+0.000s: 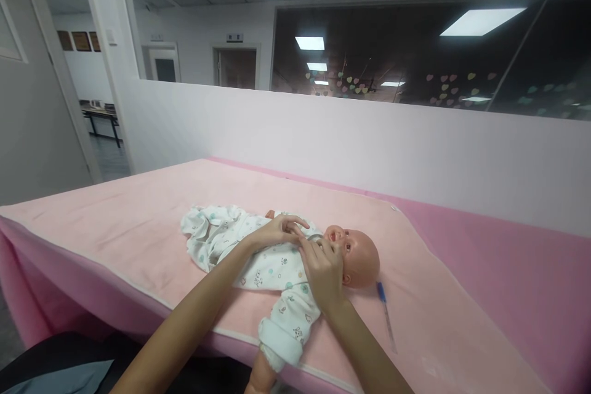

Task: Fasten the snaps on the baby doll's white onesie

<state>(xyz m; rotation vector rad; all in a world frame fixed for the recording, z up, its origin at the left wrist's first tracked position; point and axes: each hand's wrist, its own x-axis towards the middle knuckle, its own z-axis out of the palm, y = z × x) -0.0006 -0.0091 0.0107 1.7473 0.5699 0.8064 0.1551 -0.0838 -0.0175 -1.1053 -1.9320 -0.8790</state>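
Note:
A baby doll (pixel 357 253) in a white printed sleepsuit (pixel 272 268) lies on its back across a pink towel (pixel 138 221), head to the right. My left hand (pixel 277 231) rests on the doll's chest near the collar, fingers curled and pinching the fabric. My right hand (pixel 323 271) lies on the chest by the doll's chin, fingers bent onto the collar. One sleeved doll arm (pixel 289 332) hangs toward the table's near edge.
A blue pen (pixel 385 311) lies on the towel just right of the doll's head. The table (pixel 508 271) is covered in pink and backs onto a low white partition wall (pixel 369 141). A doorway opens at the far left.

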